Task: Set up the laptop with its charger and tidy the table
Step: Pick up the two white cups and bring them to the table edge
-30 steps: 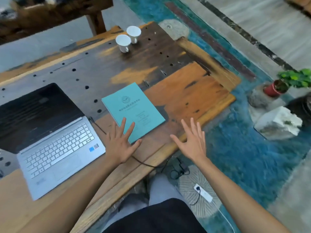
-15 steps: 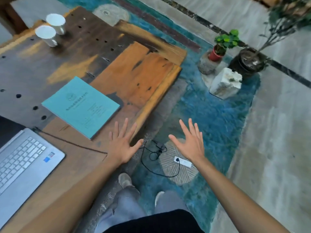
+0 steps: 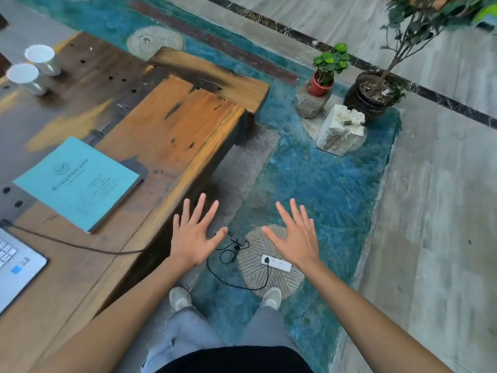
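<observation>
- At the far left, our laptop (image 3: 18, 267) sits open on the table (image 3: 172, 130), with a cable (image 3: 80, 244) running from its side over the table's edge, so that end looks connected.
- The blue booklet (image 3: 78, 181) and two white cups (image 3: 32, 68) lie on the table; we judge the tidying not yet done.
- Our left hand (image 3: 193, 238) hovers with fingers spread, holding nothing.
- On the floor between our hands lies the charger brick (image 3: 238, 238); a plug sits in the power strip (image 3: 277, 263), so charging seems set up.
- Our right hand (image 3: 295, 238) is likewise spread and empty.
</observation>
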`<action>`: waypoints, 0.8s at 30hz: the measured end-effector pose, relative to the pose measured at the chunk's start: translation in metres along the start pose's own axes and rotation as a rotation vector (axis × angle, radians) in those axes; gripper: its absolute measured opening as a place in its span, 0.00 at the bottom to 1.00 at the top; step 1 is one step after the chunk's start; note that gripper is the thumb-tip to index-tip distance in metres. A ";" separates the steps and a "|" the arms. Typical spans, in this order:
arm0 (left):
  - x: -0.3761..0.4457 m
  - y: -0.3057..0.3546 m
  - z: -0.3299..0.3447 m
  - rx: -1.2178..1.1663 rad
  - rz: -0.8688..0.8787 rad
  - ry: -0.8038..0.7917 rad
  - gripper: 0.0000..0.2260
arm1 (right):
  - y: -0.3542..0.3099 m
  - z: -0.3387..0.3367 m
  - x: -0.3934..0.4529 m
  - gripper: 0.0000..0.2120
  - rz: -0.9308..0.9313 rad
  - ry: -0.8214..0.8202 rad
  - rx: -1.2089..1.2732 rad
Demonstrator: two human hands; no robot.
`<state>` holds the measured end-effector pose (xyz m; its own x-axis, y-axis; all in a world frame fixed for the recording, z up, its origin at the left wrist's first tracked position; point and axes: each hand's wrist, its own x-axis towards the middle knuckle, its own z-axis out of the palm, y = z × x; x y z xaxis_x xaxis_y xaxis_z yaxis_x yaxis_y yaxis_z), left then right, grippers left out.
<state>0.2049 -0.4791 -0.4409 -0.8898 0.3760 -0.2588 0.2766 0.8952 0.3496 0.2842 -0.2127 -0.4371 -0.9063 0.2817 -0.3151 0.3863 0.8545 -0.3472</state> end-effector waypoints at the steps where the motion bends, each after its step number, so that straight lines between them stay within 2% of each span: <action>1: 0.001 0.014 0.003 0.000 -0.024 -0.002 0.35 | 0.012 -0.004 0.001 0.42 -0.025 -0.017 -0.012; 10: 0.010 0.117 0.030 -0.041 -0.126 0.042 0.37 | 0.095 -0.054 0.025 0.42 -0.130 -0.029 -0.027; 16: 0.031 0.147 0.035 -0.039 -0.122 0.063 0.36 | 0.114 -0.077 0.054 0.42 -0.152 0.003 0.000; 24: 0.100 0.170 0.033 -0.031 -0.098 0.090 0.35 | 0.128 -0.096 0.118 0.42 -0.166 0.006 -0.030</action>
<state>0.1755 -0.2813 -0.4373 -0.9412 0.2628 -0.2122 0.1764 0.9182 0.3546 0.2105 -0.0282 -0.4335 -0.9585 0.1379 -0.2497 0.2255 0.9024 -0.3673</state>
